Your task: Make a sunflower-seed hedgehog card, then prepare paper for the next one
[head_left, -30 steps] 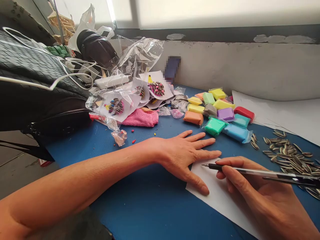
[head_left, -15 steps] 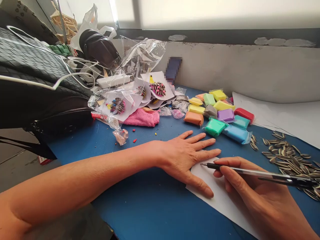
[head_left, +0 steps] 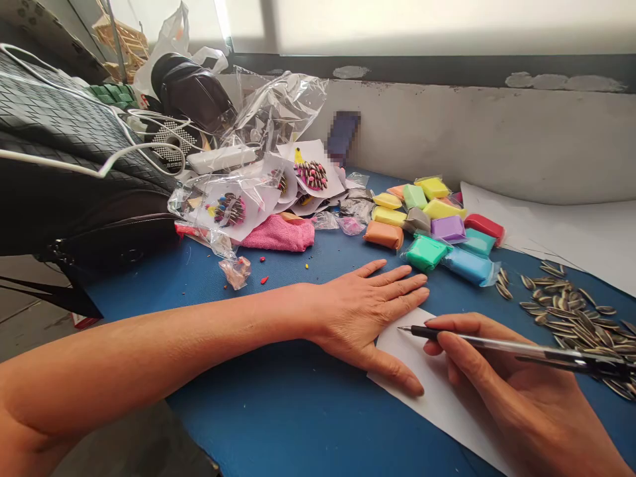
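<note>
A white sheet of paper [head_left: 437, 397] lies on the blue tabletop [head_left: 278, 411], partly under both hands. My left hand [head_left: 368, 311] lies flat with its fingers spread, the thumb and palm edge resting on the paper's far left side. Between the fingers of my right hand [head_left: 511, 384] is a clear-barrelled pen [head_left: 489, 342] with a black grip. Its tip points left, at the paper beside my left palm; whether it touches is hard to tell. No marks show on the visible part of the sheet.
Wrapped clay blocks [head_left: 450, 228] in several colours sit beyond my hands. Striped sunflower seeds [head_left: 579, 311] are heaped at the right, near more white paper [head_left: 561, 228]. Seed-and-clay pictures [head_left: 313, 175], a pink cloth [head_left: 278, 233], clear plastic bags [head_left: 285, 106] and a black bag [head_left: 89, 172] crowd the left.
My left hand's fingers have drawn slightly left, uncovering a bit more of the paper's far edge. My right hand and the pen have hardly moved. The view has shifted slightly.
</note>
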Tool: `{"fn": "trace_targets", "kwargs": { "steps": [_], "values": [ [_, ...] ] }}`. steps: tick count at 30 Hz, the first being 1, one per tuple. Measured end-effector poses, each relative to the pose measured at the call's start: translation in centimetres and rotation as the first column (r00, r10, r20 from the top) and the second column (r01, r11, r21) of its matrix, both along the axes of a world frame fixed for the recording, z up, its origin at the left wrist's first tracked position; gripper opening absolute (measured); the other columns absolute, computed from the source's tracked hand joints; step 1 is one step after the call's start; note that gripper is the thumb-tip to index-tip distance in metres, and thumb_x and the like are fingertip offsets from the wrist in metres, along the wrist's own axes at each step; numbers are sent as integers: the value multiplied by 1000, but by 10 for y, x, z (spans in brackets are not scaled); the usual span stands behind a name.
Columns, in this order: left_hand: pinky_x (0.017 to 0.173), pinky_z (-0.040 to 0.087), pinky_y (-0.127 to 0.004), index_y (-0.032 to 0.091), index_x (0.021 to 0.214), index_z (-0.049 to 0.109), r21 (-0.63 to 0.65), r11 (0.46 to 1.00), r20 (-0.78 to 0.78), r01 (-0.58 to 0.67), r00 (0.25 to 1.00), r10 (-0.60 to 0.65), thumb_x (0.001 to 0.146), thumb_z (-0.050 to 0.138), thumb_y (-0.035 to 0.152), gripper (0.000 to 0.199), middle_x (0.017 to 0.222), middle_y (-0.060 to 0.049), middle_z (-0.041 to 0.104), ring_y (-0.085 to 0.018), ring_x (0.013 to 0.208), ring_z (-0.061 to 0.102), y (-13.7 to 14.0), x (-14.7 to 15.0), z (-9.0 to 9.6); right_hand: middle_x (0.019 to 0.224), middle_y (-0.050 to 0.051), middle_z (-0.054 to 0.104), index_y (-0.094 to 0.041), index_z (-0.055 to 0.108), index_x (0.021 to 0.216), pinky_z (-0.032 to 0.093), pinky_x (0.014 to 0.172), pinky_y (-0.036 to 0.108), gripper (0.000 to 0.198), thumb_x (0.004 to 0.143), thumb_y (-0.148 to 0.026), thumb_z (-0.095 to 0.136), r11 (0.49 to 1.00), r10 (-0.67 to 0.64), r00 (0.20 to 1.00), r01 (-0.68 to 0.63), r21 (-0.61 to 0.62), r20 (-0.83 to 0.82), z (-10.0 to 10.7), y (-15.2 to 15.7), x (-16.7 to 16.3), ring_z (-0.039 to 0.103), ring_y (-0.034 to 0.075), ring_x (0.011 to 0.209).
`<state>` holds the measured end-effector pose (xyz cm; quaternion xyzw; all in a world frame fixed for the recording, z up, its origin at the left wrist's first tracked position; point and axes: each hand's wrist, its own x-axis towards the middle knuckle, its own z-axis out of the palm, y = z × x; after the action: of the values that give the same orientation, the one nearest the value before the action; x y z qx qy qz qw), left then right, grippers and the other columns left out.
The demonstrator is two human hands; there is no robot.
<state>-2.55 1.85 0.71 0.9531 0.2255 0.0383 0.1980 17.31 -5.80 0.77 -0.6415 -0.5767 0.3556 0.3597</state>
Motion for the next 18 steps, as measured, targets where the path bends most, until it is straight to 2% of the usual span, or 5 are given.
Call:
{"fn": "trace_targets", "kwargs": {
  "steps": [13,18],
  "values": [
    [123,-4,-49,9,158,20,-37,999,2,23,1000,-23,86,52,71,100,165,-15,5,-28,154,-3,1,-2,4,71,-1,75,-30,73,90,51,51,20,31,79,-58,66,999,-4,1000,3,-42,-28,-1,-1,1,64,14,58],
    [124,-4,-49,7,158,18,-42,999,6,9,1000,-9,86,53,71,103,165,-15,5,-27,154,-3,0,-2,3,69,0,75,-29,75,89,54,51,22,30,78,-56,69,998,65,997,-65,-2,-39,-4,2,5,68,17,59]
  ]
}}
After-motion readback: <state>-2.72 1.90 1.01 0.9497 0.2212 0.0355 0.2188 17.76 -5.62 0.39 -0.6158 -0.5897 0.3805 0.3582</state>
